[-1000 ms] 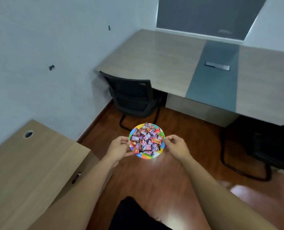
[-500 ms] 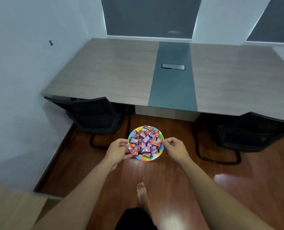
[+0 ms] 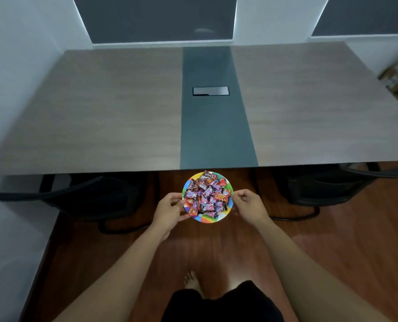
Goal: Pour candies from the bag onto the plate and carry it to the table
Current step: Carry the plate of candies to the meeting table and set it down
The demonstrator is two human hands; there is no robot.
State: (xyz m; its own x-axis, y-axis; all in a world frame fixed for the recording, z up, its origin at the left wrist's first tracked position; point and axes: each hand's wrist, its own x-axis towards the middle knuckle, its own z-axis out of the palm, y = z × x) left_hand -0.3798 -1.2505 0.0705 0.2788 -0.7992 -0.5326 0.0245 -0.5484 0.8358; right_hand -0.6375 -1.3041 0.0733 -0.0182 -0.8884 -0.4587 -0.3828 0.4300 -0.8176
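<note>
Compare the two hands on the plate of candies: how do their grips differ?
The left hand wraps the plate rim, thumb lying over its edge beside the candies; the right hand only pinches the opposite rim with its fingers. The left hand sits a little lower on the rim than the right. Both hold the plate above the floor, just short of the table.

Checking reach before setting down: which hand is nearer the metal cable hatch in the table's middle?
Right hand, slightly: it grips the plate rim just right of the hatch; left hand sits farther left.

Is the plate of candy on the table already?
No, both hands, left hand and right hand, hold the plate over the floor, short of the table.
</note>
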